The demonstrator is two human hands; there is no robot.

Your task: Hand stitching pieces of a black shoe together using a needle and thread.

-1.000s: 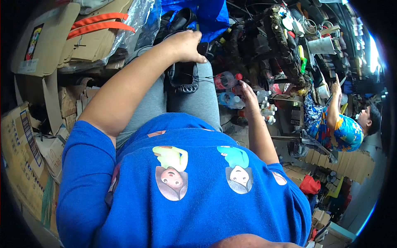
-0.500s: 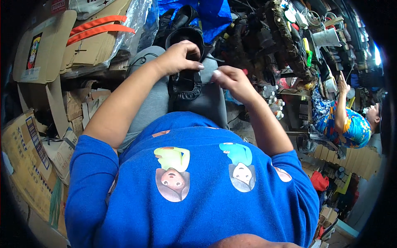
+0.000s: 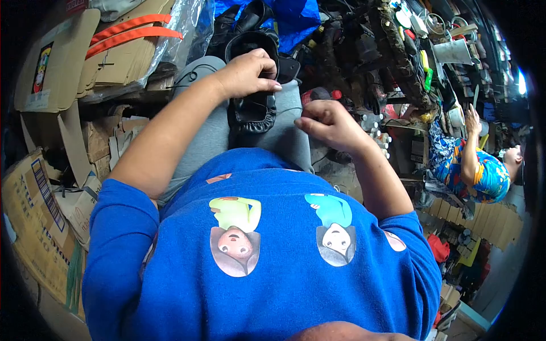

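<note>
We had the black shoe [image 3: 252,108] lying on our lap, toe toward us. Our left hand [image 3: 248,73] sat on top of it, grip closed over the shoe's upper. Our right hand [image 3: 328,124] hung just beside the shoe, fingers pinched tight; whether they gripped a thread, we couldn't tell. Flattened cartons [image 3: 68,68] were stacked at our left, and another person [image 3: 475,167] worked far right.
</note>
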